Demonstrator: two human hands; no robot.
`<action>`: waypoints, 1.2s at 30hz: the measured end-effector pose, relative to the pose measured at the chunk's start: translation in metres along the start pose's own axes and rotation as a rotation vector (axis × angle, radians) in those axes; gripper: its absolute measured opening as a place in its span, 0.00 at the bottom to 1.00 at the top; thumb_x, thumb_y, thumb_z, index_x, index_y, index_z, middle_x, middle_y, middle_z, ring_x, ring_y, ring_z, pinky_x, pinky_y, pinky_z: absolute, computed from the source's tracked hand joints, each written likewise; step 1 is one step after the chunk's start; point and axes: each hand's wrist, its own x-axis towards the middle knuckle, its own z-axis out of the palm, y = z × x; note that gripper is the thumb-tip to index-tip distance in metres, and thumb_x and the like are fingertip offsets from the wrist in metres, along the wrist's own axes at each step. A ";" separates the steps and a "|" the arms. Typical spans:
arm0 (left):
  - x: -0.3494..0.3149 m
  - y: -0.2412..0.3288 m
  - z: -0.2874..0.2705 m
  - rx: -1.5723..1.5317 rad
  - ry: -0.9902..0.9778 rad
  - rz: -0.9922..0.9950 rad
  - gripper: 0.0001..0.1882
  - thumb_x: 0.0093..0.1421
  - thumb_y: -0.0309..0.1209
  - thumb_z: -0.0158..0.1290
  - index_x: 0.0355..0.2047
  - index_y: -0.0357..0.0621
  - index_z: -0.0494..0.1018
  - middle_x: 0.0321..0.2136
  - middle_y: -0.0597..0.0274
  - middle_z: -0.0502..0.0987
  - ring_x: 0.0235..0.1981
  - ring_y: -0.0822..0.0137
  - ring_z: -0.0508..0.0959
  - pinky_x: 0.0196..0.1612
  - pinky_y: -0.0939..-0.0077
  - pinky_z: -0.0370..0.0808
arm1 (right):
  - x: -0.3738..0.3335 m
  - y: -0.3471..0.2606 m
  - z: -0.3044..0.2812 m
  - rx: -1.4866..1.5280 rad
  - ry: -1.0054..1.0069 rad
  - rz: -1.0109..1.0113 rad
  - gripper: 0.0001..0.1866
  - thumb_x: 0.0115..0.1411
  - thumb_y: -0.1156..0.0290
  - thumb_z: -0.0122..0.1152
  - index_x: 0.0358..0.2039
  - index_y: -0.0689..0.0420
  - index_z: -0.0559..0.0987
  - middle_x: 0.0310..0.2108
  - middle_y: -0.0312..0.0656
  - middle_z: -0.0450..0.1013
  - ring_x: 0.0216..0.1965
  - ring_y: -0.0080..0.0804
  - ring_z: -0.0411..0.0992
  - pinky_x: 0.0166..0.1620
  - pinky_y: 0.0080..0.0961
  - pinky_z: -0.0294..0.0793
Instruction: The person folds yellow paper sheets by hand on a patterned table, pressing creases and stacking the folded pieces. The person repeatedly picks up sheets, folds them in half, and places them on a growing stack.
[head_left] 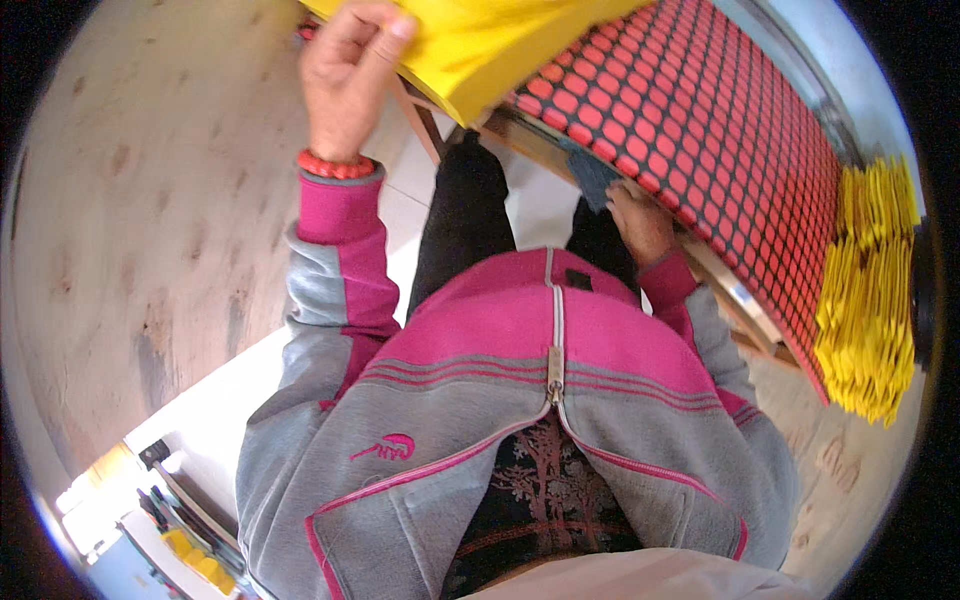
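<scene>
At the top of the head view, my left hand (352, 72) is closed on the left edge of a bright yellow cloth piece (470, 50), its thumb lying along the edge. The yellow piece runs out of the picture at the top. Lower and to the right, my right hand (641, 222) is beside the table's front edge, above my right thigh. Its curled fingers grip a dark blue-grey cloth (594, 178), part of which is hidden under the edge. The red covering with black grid lines (700, 110) slopes over the tabletop next to this hand.
A thick stack of folded yellow pieces (868, 300) sits at the right end of the red covering. To the left stands a large plywood surface (160, 220). Wooden table framing (740, 295) shows below the covering. More yellow items (195, 560) lie at lower left.
</scene>
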 end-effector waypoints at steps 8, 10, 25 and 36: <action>-0.001 0.013 -0.002 0.061 -0.203 0.028 0.07 0.58 0.25 0.66 0.36 0.41 0.80 0.35 0.67 0.81 0.41 0.73 0.79 0.58 0.71 0.70 | 0.007 0.014 0.013 -0.031 0.113 -0.040 0.08 0.63 0.69 0.61 0.38 0.60 0.78 0.34 0.50 0.75 0.39 0.51 0.76 0.41 0.48 0.74; 0.000 0.011 -0.005 0.111 -0.223 0.039 0.07 0.57 0.25 0.67 0.35 0.42 0.81 0.35 0.66 0.82 0.42 0.72 0.79 0.64 0.66 0.66 | 0.006 0.013 0.011 -0.025 0.131 -0.055 0.08 0.62 0.70 0.63 0.37 0.59 0.76 0.33 0.50 0.74 0.37 0.53 0.75 0.39 0.46 0.73; -0.001 0.011 0.001 -0.026 -0.107 -0.034 0.06 0.62 0.24 0.64 0.38 0.38 0.79 0.35 0.70 0.82 0.39 0.78 0.78 0.46 0.80 0.75 | 0.011 0.004 0.005 0.083 0.188 -0.054 0.08 0.60 0.71 0.65 0.37 0.58 0.77 0.33 0.49 0.74 0.37 0.54 0.75 0.39 0.45 0.73; 0.002 0.014 0.015 -0.060 0.060 0.015 0.08 0.65 0.22 0.60 0.38 0.40 0.70 0.33 0.68 0.80 0.35 0.80 0.78 0.39 0.85 0.75 | 0.045 -0.103 -0.144 0.463 -0.016 -0.503 0.07 0.59 0.70 0.65 0.34 0.57 0.76 0.35 0.45 0.74 0.36 0.47 0.76 0.40 0.39 0.77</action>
